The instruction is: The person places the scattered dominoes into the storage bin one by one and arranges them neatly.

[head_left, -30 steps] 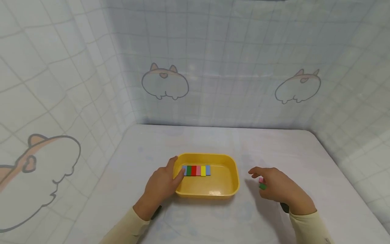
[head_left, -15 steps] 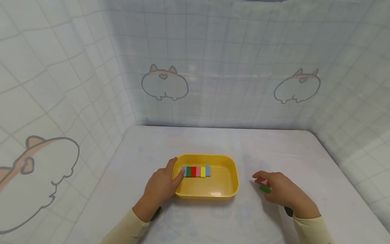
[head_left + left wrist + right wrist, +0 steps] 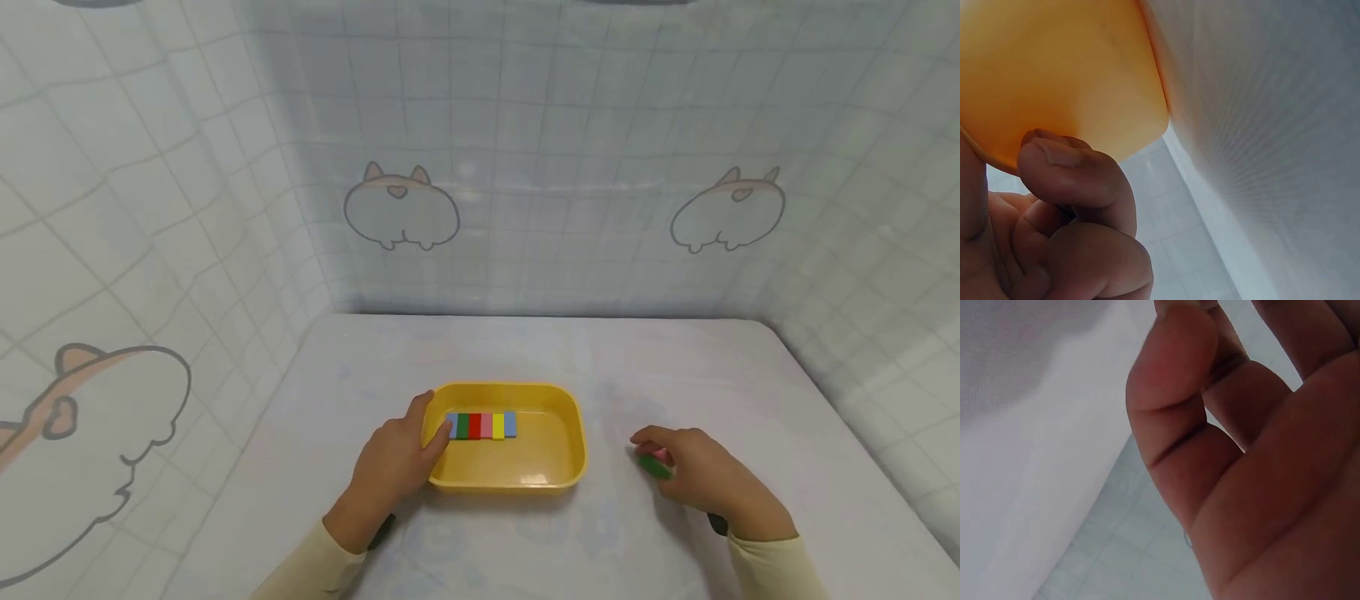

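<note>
On the left side of the yellow tray (image 3: 517,487), my left hand (image 3: 392,458) grips the wall, thumb over the rim and fingers outside. The left wrist view shows curled fingers against the tray's outer wall. A row of small coloured blocks (image 3: 475,426) lies inside: blue, green, red, pink, yellow and blue, side by side. To the right of the tray, my right hand (image 3: 705,468) pinches a tilted green block (image 3: 655,467) low over the table. A pink block (image 3: 661,454) shows behind it, partly covered by the fingers. Neither block appears in the right wrist view.
The white table (image 3: 540,350) is enclosed by pale grid-patterned cloth walls (image 3: 525,233) at the back and both sides. Dark wrist-worn pieces show under both wrists.
My right hand has drawn slightly right and nearer, its fingers closing in on the green and pink blocks, which shifted with it; the green one tilted. My left hand stays on the tray.
</note>
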A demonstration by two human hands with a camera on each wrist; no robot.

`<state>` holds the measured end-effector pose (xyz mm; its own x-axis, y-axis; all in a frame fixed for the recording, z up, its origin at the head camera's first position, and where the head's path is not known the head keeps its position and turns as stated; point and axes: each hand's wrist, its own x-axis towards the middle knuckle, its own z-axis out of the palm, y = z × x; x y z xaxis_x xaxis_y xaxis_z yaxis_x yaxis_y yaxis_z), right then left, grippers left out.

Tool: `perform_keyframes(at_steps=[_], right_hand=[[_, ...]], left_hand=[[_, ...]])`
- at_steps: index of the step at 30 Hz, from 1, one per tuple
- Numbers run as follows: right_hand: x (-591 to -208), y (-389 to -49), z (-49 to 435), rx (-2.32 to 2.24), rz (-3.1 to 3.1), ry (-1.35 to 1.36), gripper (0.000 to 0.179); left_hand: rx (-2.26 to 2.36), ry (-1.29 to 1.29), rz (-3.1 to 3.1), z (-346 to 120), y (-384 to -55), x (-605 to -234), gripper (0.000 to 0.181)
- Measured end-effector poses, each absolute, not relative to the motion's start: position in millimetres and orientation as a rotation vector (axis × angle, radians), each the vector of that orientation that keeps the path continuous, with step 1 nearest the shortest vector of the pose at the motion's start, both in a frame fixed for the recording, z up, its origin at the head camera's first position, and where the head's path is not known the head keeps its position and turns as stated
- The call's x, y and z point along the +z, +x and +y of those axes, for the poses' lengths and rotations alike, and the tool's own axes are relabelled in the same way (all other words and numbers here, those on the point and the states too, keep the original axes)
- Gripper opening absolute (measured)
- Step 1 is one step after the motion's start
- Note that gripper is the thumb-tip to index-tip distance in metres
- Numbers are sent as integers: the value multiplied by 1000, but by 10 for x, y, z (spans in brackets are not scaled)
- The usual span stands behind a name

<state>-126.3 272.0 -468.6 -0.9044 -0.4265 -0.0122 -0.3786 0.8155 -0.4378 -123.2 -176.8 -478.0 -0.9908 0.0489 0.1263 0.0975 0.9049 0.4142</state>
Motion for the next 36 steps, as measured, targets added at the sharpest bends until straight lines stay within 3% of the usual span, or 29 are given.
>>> perform_keyframes(at_steps=[15,36], right_hand=[[-4687,-1243,2784,-729,2815,-636,71],[-4723,-1301,2818,-715,2822,-615,64]], left_hand=[[-636,-142,-2926,-1772,-1217,-4784,67],[-645,-162,-2910,-1764,-1240,-4803,68]])
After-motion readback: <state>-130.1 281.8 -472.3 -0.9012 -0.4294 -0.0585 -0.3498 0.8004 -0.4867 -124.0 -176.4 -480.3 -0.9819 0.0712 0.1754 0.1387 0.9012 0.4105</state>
